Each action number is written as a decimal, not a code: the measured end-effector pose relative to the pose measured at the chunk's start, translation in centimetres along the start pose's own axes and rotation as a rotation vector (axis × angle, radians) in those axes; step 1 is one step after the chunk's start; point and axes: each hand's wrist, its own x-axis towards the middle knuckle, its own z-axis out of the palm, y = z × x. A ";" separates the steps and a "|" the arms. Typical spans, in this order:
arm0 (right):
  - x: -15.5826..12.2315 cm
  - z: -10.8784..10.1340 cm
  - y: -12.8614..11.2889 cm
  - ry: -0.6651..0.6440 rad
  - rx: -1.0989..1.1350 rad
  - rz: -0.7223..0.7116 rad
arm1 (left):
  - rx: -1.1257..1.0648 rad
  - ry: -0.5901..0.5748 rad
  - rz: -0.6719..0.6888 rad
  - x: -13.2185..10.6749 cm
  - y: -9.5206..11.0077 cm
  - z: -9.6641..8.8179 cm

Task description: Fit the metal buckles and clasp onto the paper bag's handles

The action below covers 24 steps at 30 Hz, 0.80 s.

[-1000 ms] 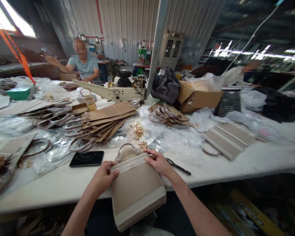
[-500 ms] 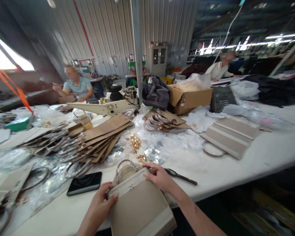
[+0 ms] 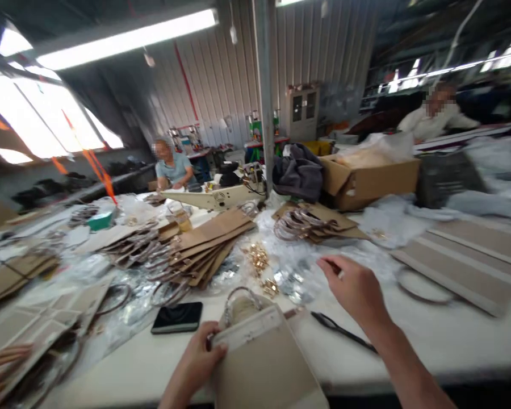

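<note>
My left hand [image 3: 198, 358] grips the upper left edge of a beige bag body [image 3: 266, 366], thumb on the front face and fingers behind. A looped handle [image 3: 242, 289], wrapped in clear plastic, rises at the bag's far edge. My right hand [image 3: 361, 292] is in the air to the right of the bag, apart from it. Its fingertips are pressed together, and I cannot make out anything between them. Below that hand a slim dark tool [image 3: 343, 331] lies on the table. Beyond the bag are small gold metal fittings [image 3: 256, 258] and silver flat pieces [image 3: 296, 284].
A phone [image 3: 177, 317] lies left of the bag. Brown panels with handles [image 3: 213, 244] are stacked behind it. More beige panels [image 3: 460, 258] lie at right. A cardboard box [image 3: 372, 182] stands at the back. Two people sit across the table.
My right hand has let go of the bag's upper right edge and moved up and to the right. My left hand still grips the bag. The view has shifted left and up.
</note>
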 end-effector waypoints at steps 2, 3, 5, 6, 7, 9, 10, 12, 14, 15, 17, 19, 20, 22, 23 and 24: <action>2.6 -0.4 -0.3 0.000 -0.053 -0.040 | 0.003 -0.042 0.022 0.4 0.2 -0.6; 3.5 -0.1 -0.2 -0.041 -0.062 -0.044 | 0.001 -0.054 0.028 0.8 0.0 -0.8; 4.2 1.2 0.6 -0.187 -0.060 -0.037 | 0.009 -0.071 0.032 1.6 -0.6 -0.9; 4.3 2.0 1.0 -0.275 -0.053 -0.036 | 0.018 -0.071 0.036 1.7 -0.8 -0.9; 4.1 2.9 1.4 -0.357 -0.047 -0.038 | 0.029 -0.063 0.041 1.7 -0.9 -0.9; 3.7 4.5 1.9 -0.479 -0.045 -0.046 | 0.053 -0.029 0.048 1.2 -0.6 -0.8; 3.4 5.3 2.1 -0.512 -0.050 -0.049 | 0.064 -0.007 0.046 0.8 -0.2 -0.7; 3.0 6.8 2.4 -0.565 -0.072 -0.041 | 0.084 0.020 0.032 0.2 0.6 -0.6; 2.9 8.2 2.9 -0.605 -0.108 -0.027 | 0.102 0.025 0.015 0.1 1.0 -0.5; 2.8 8.8 3.2 -0.615 -0.133 -0.020 | 0.104 0.030 0.010 0.1 1.1 -0.5; 2.6 9.4 3.5 -0.619 -0.197 -0.003 | 0.093 0.034 0.015 0.0 1.1 -0.5; 2.3 9.5 3.6 -0.601 -0.269 0.017 | 0.069 0.037 0.031 -0.1 0.9 -0.4; 2.1 9.5 3.7 -0.588 -0.298 0.027 | 0.056 0.033 0.041 0.0 0.7 -0.3; 2.0 9.5 4.1 -0.571 -0.323 0.040 | 0.035 0.032 0.057 0.1 0.2 -0.3; 2.0 9.5 4.3 -0.571 -0.317 0.040 | 0.027 0.037 0.062 0.2 0.0 -0.3; 2.1 9.5 4.5 -0.578 -0.300 0.036 | 0.023 0.041 0.064 0.2 -0.1 -0.3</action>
